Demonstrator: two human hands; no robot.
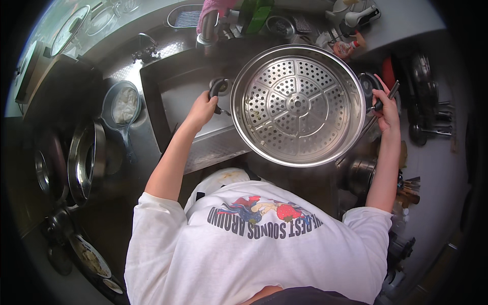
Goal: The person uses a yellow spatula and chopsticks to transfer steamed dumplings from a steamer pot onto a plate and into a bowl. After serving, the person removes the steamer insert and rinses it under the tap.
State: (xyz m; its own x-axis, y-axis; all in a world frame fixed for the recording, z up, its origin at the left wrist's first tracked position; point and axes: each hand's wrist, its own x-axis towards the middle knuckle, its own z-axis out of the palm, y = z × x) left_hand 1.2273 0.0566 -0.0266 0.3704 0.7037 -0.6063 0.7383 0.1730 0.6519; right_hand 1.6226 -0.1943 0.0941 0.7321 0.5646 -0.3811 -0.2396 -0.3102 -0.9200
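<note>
A big shiny steamer pot (298, 104) is held up over the sink (175, 94), near its right end. Its floor is full of little holes in a wheel pattern. It looks empty, with a few small specks on the floor.

The left hand (203, 108) is closed tight around the black handle (217, 89) on the pot's left side. The right hand (385, 104) is wrapped around the other black handle (370, 84) on the right side. Both hands are clamped on the handles, so the pot hangs level between them.

To carry it well, I think both hands should hold on equally hard and keep the pot flat, so it does not tip. It should also stay clear of the tap (207, 30) and the sink edge, so nothing gets bumped.

Behind the sink stands a green box shape (256, 15), and a pink cloth (216, 7) hangs over the tap. A small bottle (345, 48) with a reddish label lies on the counter just past the pot. A white jug-like thing (356, 15) stands farther back.

On the left counter sits a small pan (122, 107) with something white in it. More round pans and lids (86, 162) lie along the left. Dark ladles and tools (427, 122) hang on the right.
</note>
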